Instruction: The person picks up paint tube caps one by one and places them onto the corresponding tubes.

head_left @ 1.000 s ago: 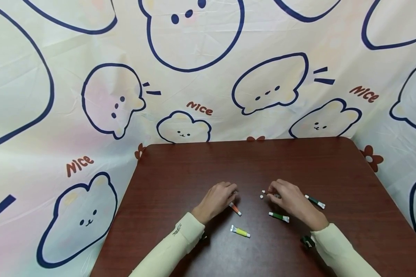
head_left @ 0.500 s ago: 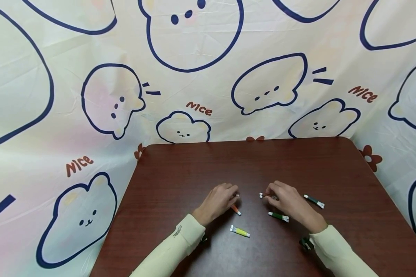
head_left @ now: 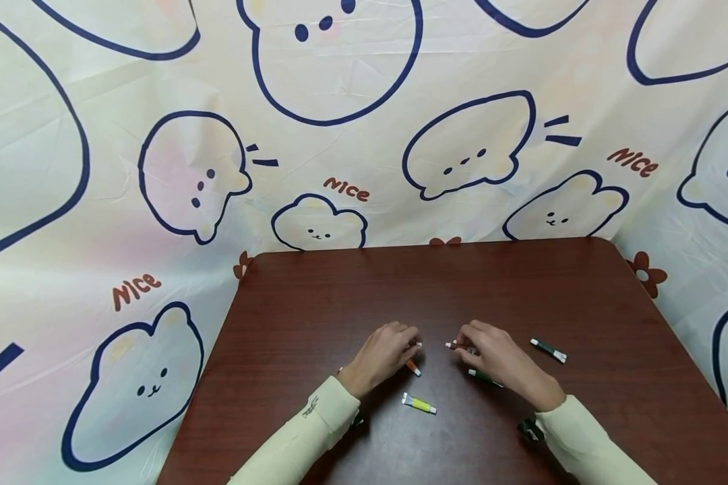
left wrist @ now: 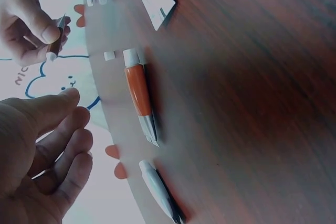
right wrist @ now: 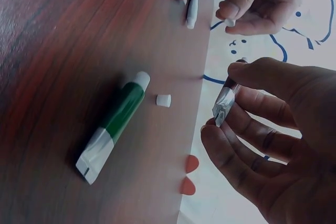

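My right hand pinches a small brown paint tube between thumb and fingers, its white tip pointing toward my left hand. My left hand holds a small white cap at the tips of thumb and forefinger; its own wrist view does not show that cap. Below my left hand lies an orange paint tube, and close by is a white tube. A loose white cap lies on the table near a green paint tube, which is under my right hand.
Nearer the front of the brown table lies a yellow paint tube. A dark green tube is to the right of my right hand. A printed cloth hangs behind the table.
My right hand has moved left with the brown tube, nearer to my left hand. My left hand has shifted slightly right, and the white cap shows more clearly at its fingertips.
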`<state>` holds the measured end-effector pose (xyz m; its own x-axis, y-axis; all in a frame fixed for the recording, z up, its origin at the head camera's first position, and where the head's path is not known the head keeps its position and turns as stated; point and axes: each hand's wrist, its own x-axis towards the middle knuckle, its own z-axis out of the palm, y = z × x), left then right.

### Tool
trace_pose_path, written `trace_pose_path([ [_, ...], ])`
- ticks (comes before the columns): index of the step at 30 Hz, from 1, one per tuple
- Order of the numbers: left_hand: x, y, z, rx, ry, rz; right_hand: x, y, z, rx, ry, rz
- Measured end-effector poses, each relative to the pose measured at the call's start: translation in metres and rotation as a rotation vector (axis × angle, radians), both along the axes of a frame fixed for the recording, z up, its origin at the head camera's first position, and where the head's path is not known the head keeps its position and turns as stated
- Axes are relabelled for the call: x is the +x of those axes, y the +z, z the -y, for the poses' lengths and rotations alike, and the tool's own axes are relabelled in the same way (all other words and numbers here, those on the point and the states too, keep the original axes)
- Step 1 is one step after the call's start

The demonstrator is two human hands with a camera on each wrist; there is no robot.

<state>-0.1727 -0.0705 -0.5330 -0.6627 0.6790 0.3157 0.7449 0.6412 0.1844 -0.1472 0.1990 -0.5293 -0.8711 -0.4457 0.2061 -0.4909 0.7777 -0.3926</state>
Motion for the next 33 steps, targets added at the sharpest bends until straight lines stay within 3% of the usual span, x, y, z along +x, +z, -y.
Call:
trace_pose_path([
  [13,0.003,0.0,-0.005,0.039,-0.046,-0.016,0.002,0.001,0.011,-0.004,0.036,0.011],
  [25,0.006,0.002,-0.01,0.048,-0.11,-0.007,0.0,-0.001,0.016,-0.007,0.083,-0.056],
  [33,0.007,0.002,-0.012,0.049,-0.11,-0.007,0.001,0.0,0.017,0.0,0.11,-0.085],
])
